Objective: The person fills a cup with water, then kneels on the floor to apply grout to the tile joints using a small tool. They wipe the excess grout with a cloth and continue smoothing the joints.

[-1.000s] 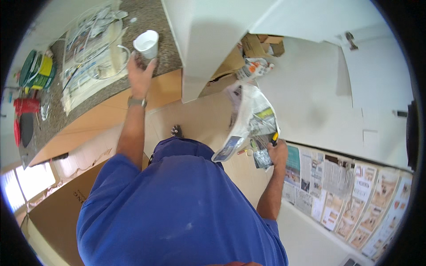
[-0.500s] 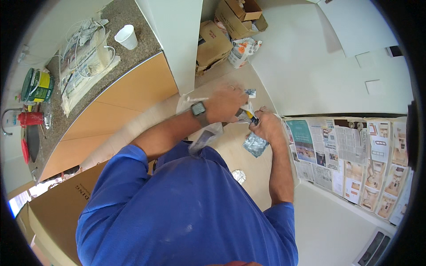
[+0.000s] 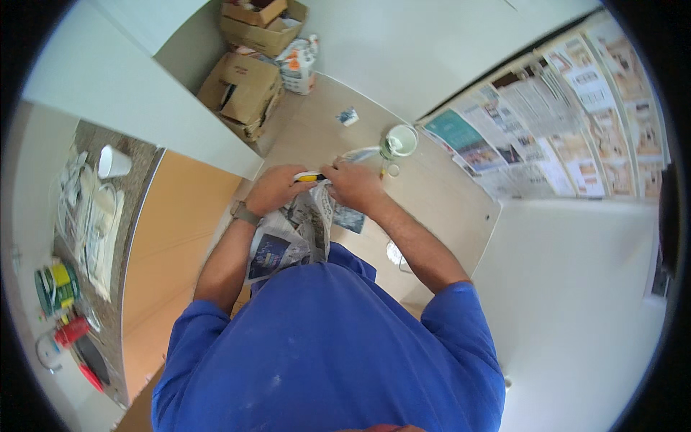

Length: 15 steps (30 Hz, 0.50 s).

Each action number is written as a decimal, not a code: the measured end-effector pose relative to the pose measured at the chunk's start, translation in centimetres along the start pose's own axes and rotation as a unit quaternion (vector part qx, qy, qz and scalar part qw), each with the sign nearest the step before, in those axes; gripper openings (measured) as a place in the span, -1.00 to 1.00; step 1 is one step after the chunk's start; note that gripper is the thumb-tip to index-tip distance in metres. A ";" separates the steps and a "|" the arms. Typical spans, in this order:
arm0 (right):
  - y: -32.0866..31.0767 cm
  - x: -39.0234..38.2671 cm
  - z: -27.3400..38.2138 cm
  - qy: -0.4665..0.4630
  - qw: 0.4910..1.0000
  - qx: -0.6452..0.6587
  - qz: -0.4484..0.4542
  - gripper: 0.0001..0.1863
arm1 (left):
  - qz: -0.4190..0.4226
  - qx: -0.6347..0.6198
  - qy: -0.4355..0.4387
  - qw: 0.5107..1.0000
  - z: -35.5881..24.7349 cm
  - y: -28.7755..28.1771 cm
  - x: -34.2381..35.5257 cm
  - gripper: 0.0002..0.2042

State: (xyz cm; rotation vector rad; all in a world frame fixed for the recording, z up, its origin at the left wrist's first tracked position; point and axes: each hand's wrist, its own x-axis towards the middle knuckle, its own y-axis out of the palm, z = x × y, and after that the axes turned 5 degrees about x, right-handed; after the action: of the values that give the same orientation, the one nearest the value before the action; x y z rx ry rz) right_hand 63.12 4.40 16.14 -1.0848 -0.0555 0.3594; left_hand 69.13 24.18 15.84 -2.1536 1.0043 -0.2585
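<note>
In front of my body both hands are closed and close together. My left hand (image 3: 277, 189), with a watch at the wrist, grips crumpled newspaper (image 3: 277, 253), which hangs down against my shirt. My right hand (image 3: 354, 186) is closed at the black end of a yellow-and-black handled tool (image 3: 309, 177). The tool spans the gap between my hands; its exact kind is hidden by the fingers. Something whitish curves over it. Behind the right hand, a pale tub (image 3: 401, 140) with white matter inside stands on the floor.
A blue-grey sheet (image 3: 350, 220) and a small packet (image 3: 348, 117) lie on the floor. Cardboard boxes (image 3: 245, 85) and a bag (image 3: 297, 66) stand far back. At left, the counter (image 3: 137, 209) bears a white cup (image 3: 114, 163). Newspaper pages (image 3: 518, 122) cover a surface at right.
My view has turned, and the hands now sit further left. Newspaper hangs from them where clear plastic showed before. The tub has come into view.
</note>
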 end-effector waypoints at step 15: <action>3.9 -1.9 -1.7 0.011 1.000 0.021 -0.012 -0.78 | 0.025 0.031 -0.013 0.999 0.4 2.1 -1.6 -0.77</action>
State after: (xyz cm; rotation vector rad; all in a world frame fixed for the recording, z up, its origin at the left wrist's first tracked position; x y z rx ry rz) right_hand 60.67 3.96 12.20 -1.0459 -0.0399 0.3260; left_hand 66.99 24.71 14.24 -2.0676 1.0213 -0.2348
